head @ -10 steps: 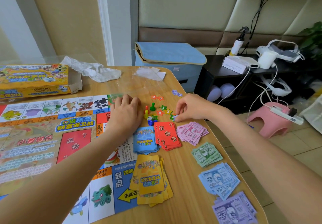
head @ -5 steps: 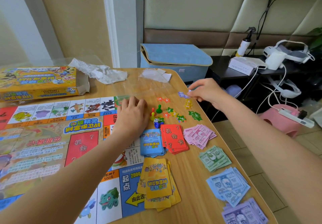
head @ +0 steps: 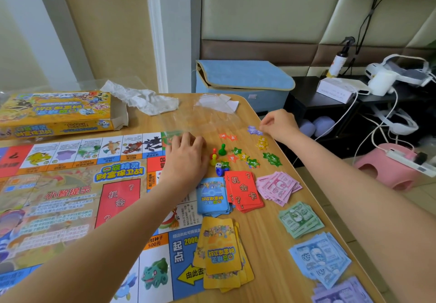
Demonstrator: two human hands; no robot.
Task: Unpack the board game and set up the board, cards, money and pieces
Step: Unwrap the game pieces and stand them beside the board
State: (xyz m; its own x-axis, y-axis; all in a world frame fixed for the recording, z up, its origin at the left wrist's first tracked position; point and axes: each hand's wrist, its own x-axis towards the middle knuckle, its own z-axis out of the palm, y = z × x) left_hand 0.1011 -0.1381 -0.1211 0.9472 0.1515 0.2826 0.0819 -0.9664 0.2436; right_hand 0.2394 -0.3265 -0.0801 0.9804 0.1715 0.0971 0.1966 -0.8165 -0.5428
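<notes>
The game board (head: 70,196) lies flat on the left of the wooden table (head: 266,243). My left hand (head: 186,154) rests on the board's right edge, fingers relaxed, just left of the pawns (head: 218,155) and a die (head: 218,165). My right hand (head: 279,124) is near the table's far right edge, thumb and forefinger pinched at the purple star tokens (head: 254,131). Red (head: 227,136), yellow (head: 262,143) and green stars (head: 272,159) lie in small groups. Blue (head: 212,195), red (head: 244,190) and yellow card stacks (head: 221,255) sit beside pink (head: 278,187), green (head: 300,219), blue (head: 320,258) and purple money (head: 339,293).
The yellow game box (head: 54,114) lies open at the far left, with crumpled paper (head: 141,99) and clear plastic bags (head: 212,106) behind the pieces. Beyond the table's right edge are a blue storage box (head: 243,83), a dark shelf with cables and a pink stool (head: 389,170).
My right hand went from the mixed star pile near the red cards out to the purple stars at the far right edge. My left hand stayed on the board.
</notes>
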